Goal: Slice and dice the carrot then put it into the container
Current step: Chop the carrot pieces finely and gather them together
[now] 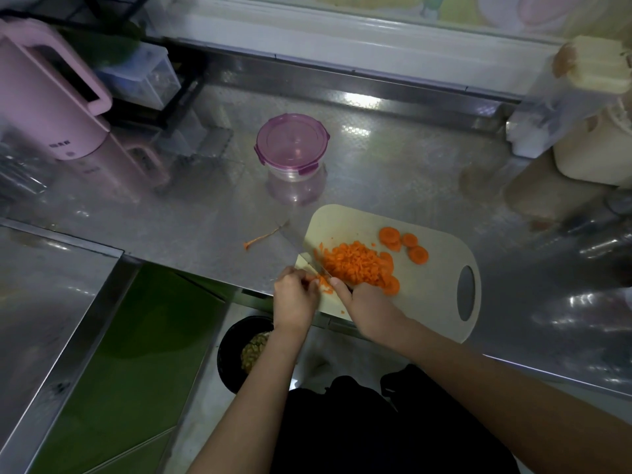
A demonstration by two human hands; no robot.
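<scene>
The right hand (357, 297) was curled tight round the handle of a knife (321, 270), and the blade pointed away from it, up and to the left. The left hand (295, 297) sat just beside the right one, with its fingertips bent down and pinching a small carrot bit (318, 280) against the cutting board (434, 295). Just past the right hand lay a big pile of diced carrot (355, 265), right by the blade. A little farther off, past the pile, lay a few round carrot slices (405, 246). Well beyond both hands stood the round container (292, 147) with its purple lid on. A thin carrot tail (261, 239) lay on the steel counter (376, 172), beyond the left hand. A pink kettle (48, 97) stood far off to the left
</scene>
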